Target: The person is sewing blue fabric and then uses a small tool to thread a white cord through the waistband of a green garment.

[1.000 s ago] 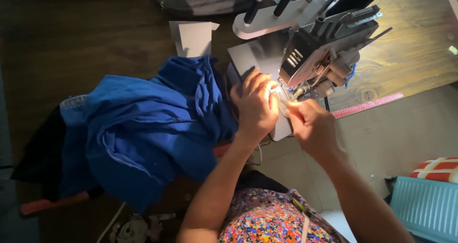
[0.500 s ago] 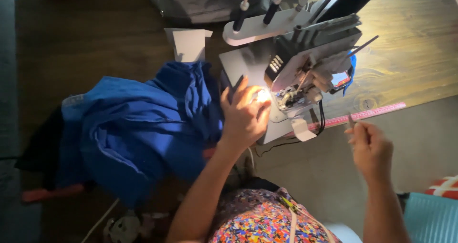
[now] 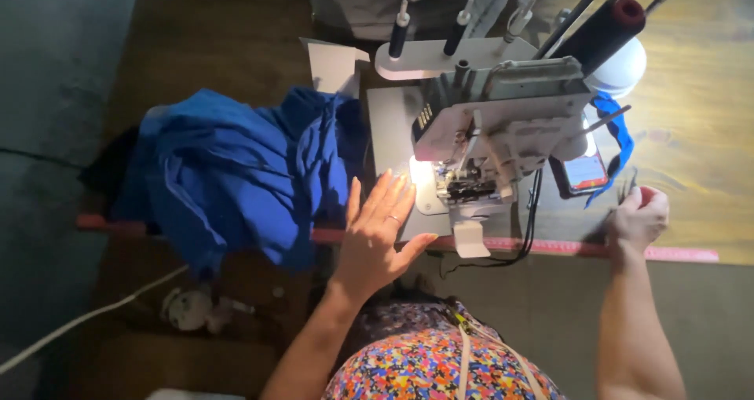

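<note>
My left hand [image 3: 378,239] lay flat with its fingers [image 3: 390,198] spread, palm down, at the near left corner of the grey sewing machine [image 3: 503,133]. The fingertips reached toward the small lit patch under the needle area, close to it, though I could not tell whether they touched the machine's bed or hung just over it. A ring showed on one finger. Just to the left of that hand, touching or almost touching its outer edge, was the heap of blue fabric [image 3: 236,176], bunched in folds and spilling over the near edge of the wooden table [image 3: 699,117]. None of the cloth was gripped; the hand held nothing.

My right hand [image 3: 638,221] was well apart from the fabric, off to the right of the machine at the near edge of the table. Its fingers were curled together around a small tool with a red end [image 3: 646,195], a dark thin part sticking up beside it. What kind of tool it was I could not make out.

Between the machine and that hand lay a phone [image 3: 585,172] with its screen lit, and a blue strap [image 3: 620,137] trailed beside it. A pink measuring tape [image 3: 550,247] ran along the near edge of the table, passing under both wrists. On the far side of the machine stood a dark thread cone [image 3: 601,31] on its spindle, and a white folded card [image 3: 334,66] stood beyond the fabric.
</note>
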